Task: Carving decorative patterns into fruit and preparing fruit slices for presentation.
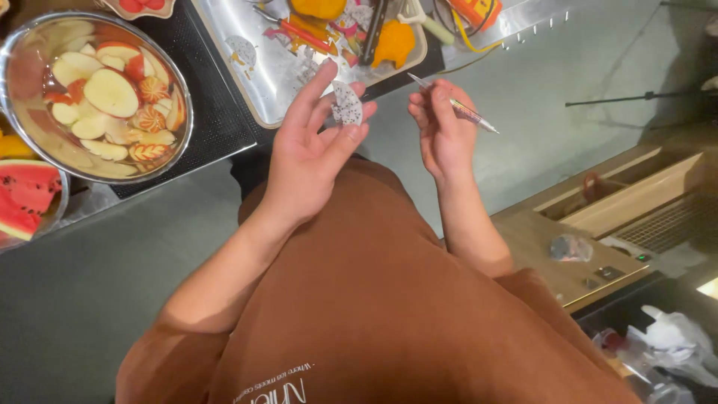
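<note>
White, black-speckled flesh marks the dragon fruit slice [346, 103], a thin flat piece resting on the fingertips [357, 112] of the left hand [310, 153]. Those fingers are spread and only half curled, cradling the slice from below with the thumb free beside it, not clenched. The slice looks light, wet and soft; I judge it slippery and easy to tear, so it is best held by its edges or supported flat from underneath, never pinched hard in the middle.

Just right of those fingers, the right hand [441, 131] grips one slim carving tool [455, 105], fingers closed round its shaft like a pen, the tip pointing up and left toward the slice without touching it. The tool is stiff, thin and probably sharp.

Beyond the fingers lies one metal tray [224, 37] with orange and pink fruit scraps. Up and left of the left fingers stands one steel bowl [183, 90] of apple slices in liquid, too many to count surely, about three of them carved. One watermelon wedge [26, 198] lies farther left.
</note>
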